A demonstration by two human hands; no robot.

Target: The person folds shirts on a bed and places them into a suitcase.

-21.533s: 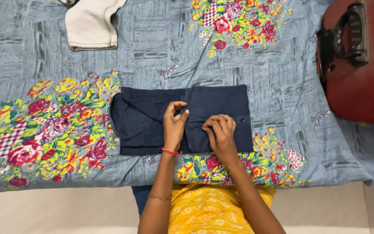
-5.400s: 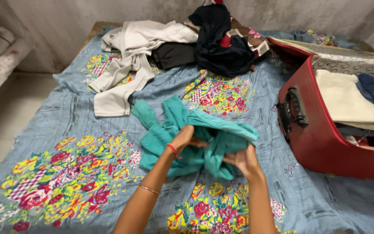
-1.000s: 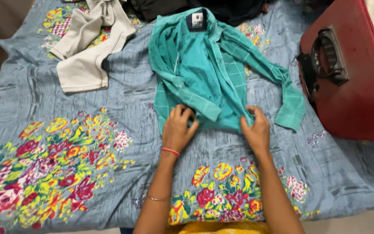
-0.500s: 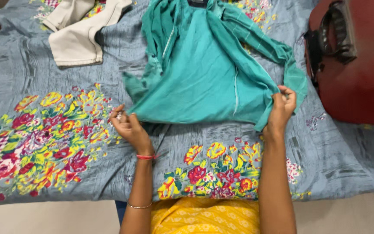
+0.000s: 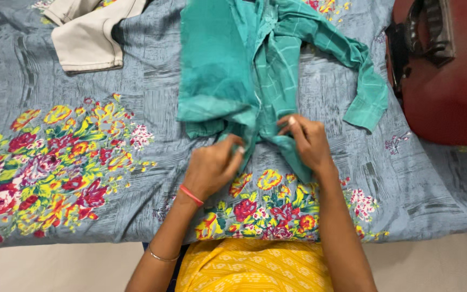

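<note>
A teal checked shirt (image 5: 228,59) lies spread on a grey-blue floral bedsheet (image 5: 71,151), collar end away from me, one sleeve (image 5: 363,92) trailing to the right. My left hand (image 5: 212,165) and my right hand (image 5: 306,140) have both come together at the shirt's lower hem. Each pinches a bunched piece of the teal cloth near the front opening. The fabric between my hands is gathered into folds. My left wrist wears a red band and a thin bangle.
Pale beige trousers (image 5: 85,30) lie at the upper left of the bed. A dark red suitcase (image 5: 449,75) with a black handle stands at the right edge. The bed's near edge runs just in front of my yellow garment (image 5: 255,267).
Half a second ago my hands held the hem stretched wide apart; now they have moved inward and meet at the middle, and the shirt's lower part is bunched.
</note>
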